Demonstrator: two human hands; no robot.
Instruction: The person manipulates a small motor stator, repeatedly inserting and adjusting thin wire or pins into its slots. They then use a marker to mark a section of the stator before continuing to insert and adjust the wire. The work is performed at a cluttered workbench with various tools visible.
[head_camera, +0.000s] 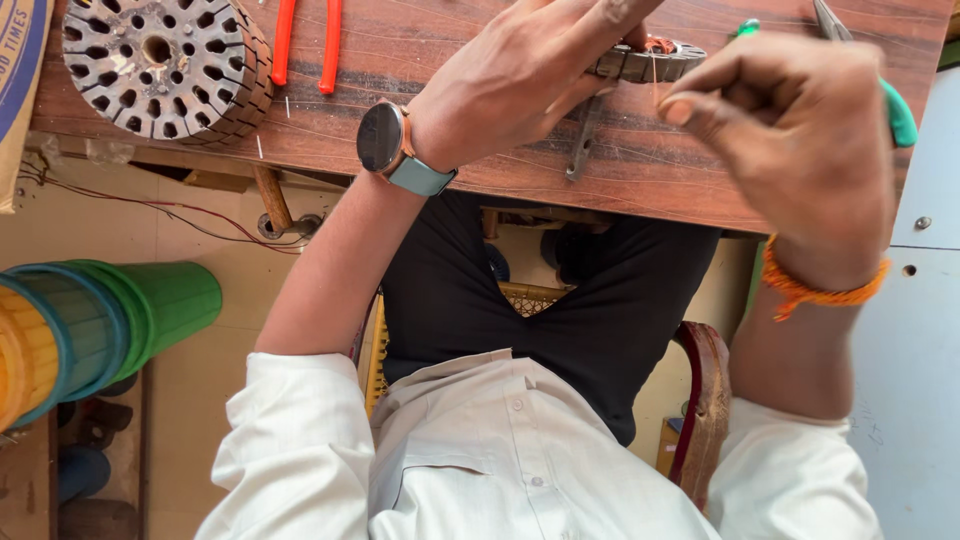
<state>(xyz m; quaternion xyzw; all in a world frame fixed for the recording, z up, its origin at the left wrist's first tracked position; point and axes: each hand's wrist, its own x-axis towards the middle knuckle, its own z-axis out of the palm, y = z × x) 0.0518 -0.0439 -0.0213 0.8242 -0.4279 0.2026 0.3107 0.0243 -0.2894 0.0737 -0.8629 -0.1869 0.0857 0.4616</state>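
My left hand (520, 70), with a dark round watch (382, 136) on its wrist, reaches over the wooden table (420, 140) and grips a small grey stator ring with copper winding (655, 58) at the far edge. My right hand (800, 130), an orange thread band on its wrist, hovers just right of the ring with its fingers closed. Thumb and forefinger pinch a thin wire (655, 85) that runs up to the ring. Green-handled pliers (900, 115) lie on the table, partly hidden under my right hand.
A large slotted stator core (160, 60) lies at the table's left end, with red-handled pliers (300, 40) beside it. A flat metal piece (582, 145) lies near the front edge. Stacked green, teal and yellow plastic tubs (110, 320) sit on the floor at left. A blue-grey panel (910, 330) stands at right.
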